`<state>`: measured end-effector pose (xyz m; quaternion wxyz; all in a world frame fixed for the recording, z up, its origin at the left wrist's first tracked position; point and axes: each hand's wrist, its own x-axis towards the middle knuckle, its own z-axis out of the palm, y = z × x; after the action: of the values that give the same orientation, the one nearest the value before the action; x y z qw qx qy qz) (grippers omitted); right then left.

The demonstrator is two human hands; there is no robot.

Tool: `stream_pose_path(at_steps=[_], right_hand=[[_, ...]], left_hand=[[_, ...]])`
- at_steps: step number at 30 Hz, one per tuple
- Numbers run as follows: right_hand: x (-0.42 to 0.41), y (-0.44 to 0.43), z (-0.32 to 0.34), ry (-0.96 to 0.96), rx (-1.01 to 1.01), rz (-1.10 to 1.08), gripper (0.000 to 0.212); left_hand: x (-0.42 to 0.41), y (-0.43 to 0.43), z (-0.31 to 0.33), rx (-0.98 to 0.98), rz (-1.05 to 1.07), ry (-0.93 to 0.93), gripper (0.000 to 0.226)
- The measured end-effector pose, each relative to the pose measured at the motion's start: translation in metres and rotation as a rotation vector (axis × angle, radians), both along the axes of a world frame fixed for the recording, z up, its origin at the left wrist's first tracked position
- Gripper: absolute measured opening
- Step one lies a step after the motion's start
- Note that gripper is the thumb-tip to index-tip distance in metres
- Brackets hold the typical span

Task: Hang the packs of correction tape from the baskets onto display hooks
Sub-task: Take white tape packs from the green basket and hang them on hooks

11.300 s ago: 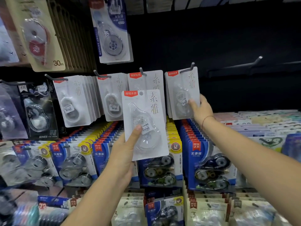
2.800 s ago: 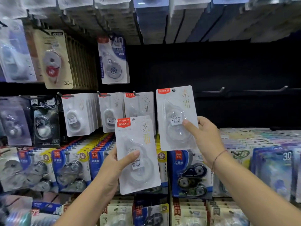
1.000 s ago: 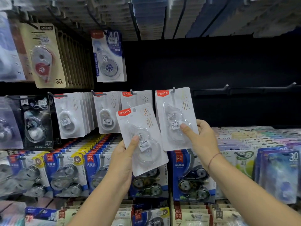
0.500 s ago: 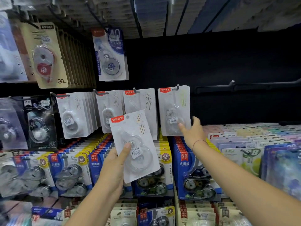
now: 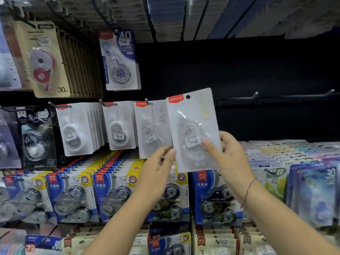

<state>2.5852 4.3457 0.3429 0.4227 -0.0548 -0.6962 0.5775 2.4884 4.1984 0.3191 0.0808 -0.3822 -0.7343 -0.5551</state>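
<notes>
**While one pack is held up, its fellows hang on the hooks**

Where the two forearms reach up from the bottom edge, the right hand (image 5: 233,159) and the left hand (image 5: 156,173) meet at one pack of correction tape (image 5: 193,115). The right hand is clamped on it: its thumb (image 5: 207,146) lies across the clear blister on the front, and the fingers curl behind the card's right edge. A red thread (image 5: 248,190) circles that wrist. The left hand stands just beside the pack's lower left edge with its thumb tip touching the card; whether it grips the card or only touches it cannot be told. The pack is held in the air in front of the display, upright and slightly tilted. It has a red label at its top left and a round hanging hole (image 5: 188,96) beside the label.

Just behind it and to the left, a like white pack (image 5: 152,126) hangs on a display hook (image 5: 148,102), its right edge overlapped by the held one. Further left hang another white pack (image 5: 119,126) and a thick row of the same (image 5: 75,129), then a black pack (image 5: 36,137). Below, blue multi-packs (image 5: 73,199) stand in rows, and pastel packs (image 5: 285,150) lie in rows at the right. Above hang a beige pack marked 30m (image 5: 44,59) and a blue-and-white pack marked 40 (image 5: 119,59). At the far right, two hooks (image 5: 255,93) jut from a rail against the dark back panel (image 5: 239,70).
</notes>
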Motion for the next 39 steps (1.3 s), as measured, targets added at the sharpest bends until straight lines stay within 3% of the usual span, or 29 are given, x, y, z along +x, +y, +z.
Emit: stream_pose_path(at_steps=[2, 5, 7, 10, 13, 20, 24, 26, 34, 39], right_hand=[[-0.002, 0.008, 0.004, 0.015, 0.016, -0.043, 0.019], [-0.004, 0.012, 0.001, 0.024, 0.025, -0.062, 0.017], [-0.005, 0.014, -0.004, 0.038, -0.008, -0.071, 0.015], [-0.006, 0.018, -0.010, 0.042, -0.065, -0.076, 0.018], [-0.009, 0.020, -0.012, 0.019, -0.067, -0.076, 0.020], [-0.034, 0.031, -0.020, -0.061, 0.001, -0.104, 0.024], [-0.054, 0.036, -0.025, -0.058, 0.005, -0.101, 0.022], [-0.064, 0.038, -0.025, -0.053, -0.001, -0.112, 0.024], [-0.083, 0.040, -0.018, -0.137, 0.001, -0.182, 0.028], [-0.010, 0.054, -0.033, -0.237, 0.148, -0.212, 0.055]], left_hand=[[-0.016, 0.002, -0.013, -0.345, 0.132, 0.275, 0.069], [-0.029, 0.005, -0.033, -0.677, 0.207, 0.375, 0.071], [-0.030, 0.005, -0.042, -0.739, 0.206, 0.392, 0.072], [-0.032, 0.002, -0.049, -0.727, 0.221, 0.411, 0.124], [-0.036, 0.003, -0.053, -0.694, 0.246, 0.427, 0.137], [-0.043, 0.007, -0.062, -0.542, 0.238, 0.469, 0.121], [-0.052, 0.007, -0.074, -0.450, 0.236, 0.530, 0.074], [-0.056, 0.007, -0.080, -0.433, 0.244, 0.554, 0.061], [-0.056, 0.007, -0.081, -0.419, 0.279, 0.574, 0.061], [0.001, 0.027, -0.094, -0.150, 0.253, 0.603, 0.059]])
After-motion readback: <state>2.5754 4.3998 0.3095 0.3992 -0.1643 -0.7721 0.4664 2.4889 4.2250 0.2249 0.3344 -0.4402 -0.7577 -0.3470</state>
